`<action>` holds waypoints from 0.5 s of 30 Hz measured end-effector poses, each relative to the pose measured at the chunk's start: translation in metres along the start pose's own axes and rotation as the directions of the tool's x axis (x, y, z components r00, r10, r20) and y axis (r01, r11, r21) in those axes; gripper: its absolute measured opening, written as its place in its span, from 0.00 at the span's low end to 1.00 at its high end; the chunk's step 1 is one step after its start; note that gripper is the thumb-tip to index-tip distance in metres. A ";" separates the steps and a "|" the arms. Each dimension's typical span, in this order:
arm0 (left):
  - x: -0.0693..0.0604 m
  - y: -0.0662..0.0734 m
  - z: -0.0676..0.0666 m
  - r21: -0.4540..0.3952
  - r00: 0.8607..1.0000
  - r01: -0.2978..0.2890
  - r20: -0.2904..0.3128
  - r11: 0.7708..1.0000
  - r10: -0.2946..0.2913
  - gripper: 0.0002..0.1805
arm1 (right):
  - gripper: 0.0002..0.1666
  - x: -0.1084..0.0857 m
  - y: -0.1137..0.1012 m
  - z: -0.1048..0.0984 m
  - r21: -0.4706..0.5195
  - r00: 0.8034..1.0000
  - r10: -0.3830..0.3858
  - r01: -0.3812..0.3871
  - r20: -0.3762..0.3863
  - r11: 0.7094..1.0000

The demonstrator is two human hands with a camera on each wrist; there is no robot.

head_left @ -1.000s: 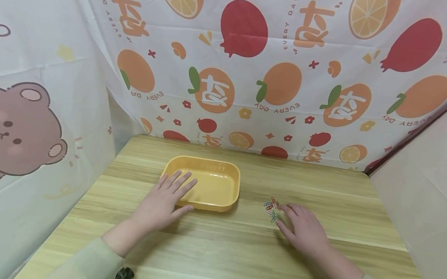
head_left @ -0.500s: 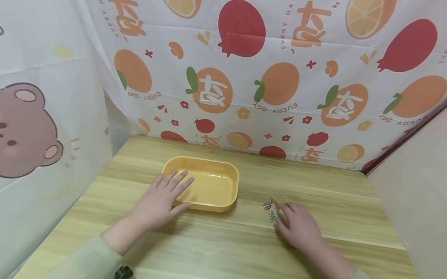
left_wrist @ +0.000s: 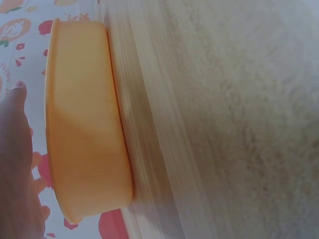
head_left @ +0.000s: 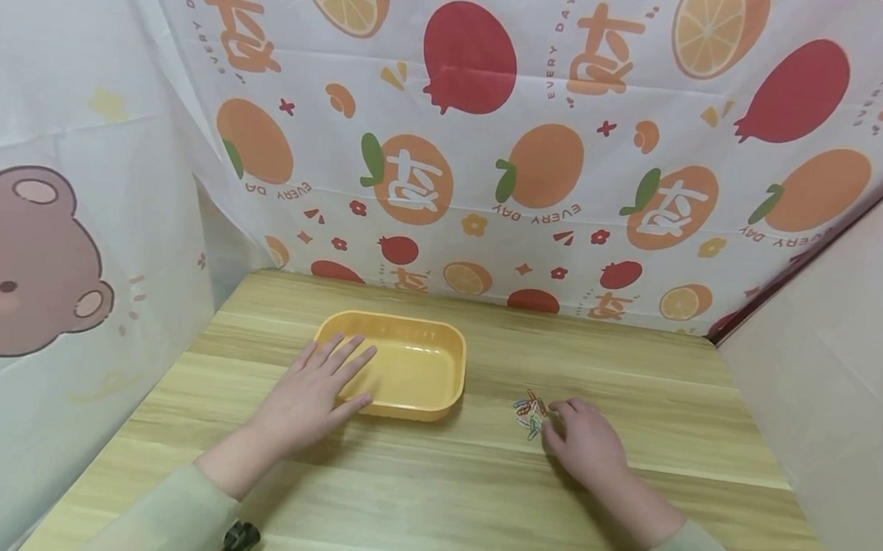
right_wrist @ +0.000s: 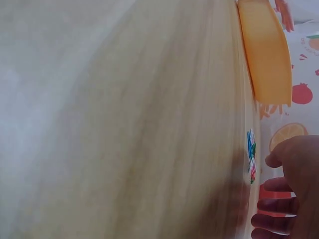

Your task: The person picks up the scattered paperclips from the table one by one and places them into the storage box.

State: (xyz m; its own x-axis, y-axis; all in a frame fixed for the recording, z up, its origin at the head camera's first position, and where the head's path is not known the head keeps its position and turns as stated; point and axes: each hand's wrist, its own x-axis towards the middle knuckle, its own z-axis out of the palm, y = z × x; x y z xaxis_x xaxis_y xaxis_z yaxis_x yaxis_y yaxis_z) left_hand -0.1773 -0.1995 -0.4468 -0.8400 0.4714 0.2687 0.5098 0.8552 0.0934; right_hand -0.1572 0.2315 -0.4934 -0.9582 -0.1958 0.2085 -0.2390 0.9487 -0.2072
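Note:
A yellow rectangular tray [head_left: 415, 373] stands on the wooden table, with nothing visible inside. My left hand [head_left: 303, 397] lies spread across its left front corner, fingers straight over the rim and thumb along the front side. In the left wrist view the hand [left_wrist: 17, 164] is beside the tray's outer wall [left_wrist: 87, 119]. To the right of the tray lies a small loose pile of coloured paper clips [head_left: 530, 415]. My right hand [head_left: 589, 446] is at the pile's right edge, thumb and fingers bent loosely and apart. The right wrist view shows no clip between the fingers [right_wrist: 276, 205].
The wooden table [head_left: 432, 497] extends in front of and around the tray. A fruit-print cloth [head_left: 483, 170] hangs behind its back edge. A bear-print cloth [head_left: 34, 274] hangs on the left, and a pale panel [head_left: 838, 350] stands on the right.
My right thumb and index finger have come a little closer together at the edge of the pile. My left hand stays on the tray. The head view has shifted slightly.

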 end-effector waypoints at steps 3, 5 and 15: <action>0.002 -0.002 0.001 0.002 1.000 0.004 -0.004 1.000 -0.004 0.39 | 0.21 0.003 0.000 0.001 0.000 1.000 0.006 -0.006 -0.005 1.000; 0.003 -0.003 0.002 0.002 1.000 0.009 -0.003 1.000 -0.009 0.39 | 0.20 0.005 0.001 0.001 -0.005 1.000 0.005 -0.005 -0.011 1.000; 0.009 -0.009 0.005 0.006 0.999 0.034 0.038 0.999 -0.034 0.41 | 0.17 0.015 0.002 0.008 -0.009 1.000 0.018 -0.018 -0.010 1.000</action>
State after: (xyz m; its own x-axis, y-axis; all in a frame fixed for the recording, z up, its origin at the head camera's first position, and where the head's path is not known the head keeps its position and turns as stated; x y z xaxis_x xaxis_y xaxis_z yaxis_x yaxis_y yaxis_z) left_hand -0.1902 -0.2025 -0.4498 -0.8632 0.4501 0.2285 0.4802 0.8718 0.0967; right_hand -0.1734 0.2285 -0.4985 -0.9607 -0.1762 0.2144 -0.2202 0.9542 -0.2026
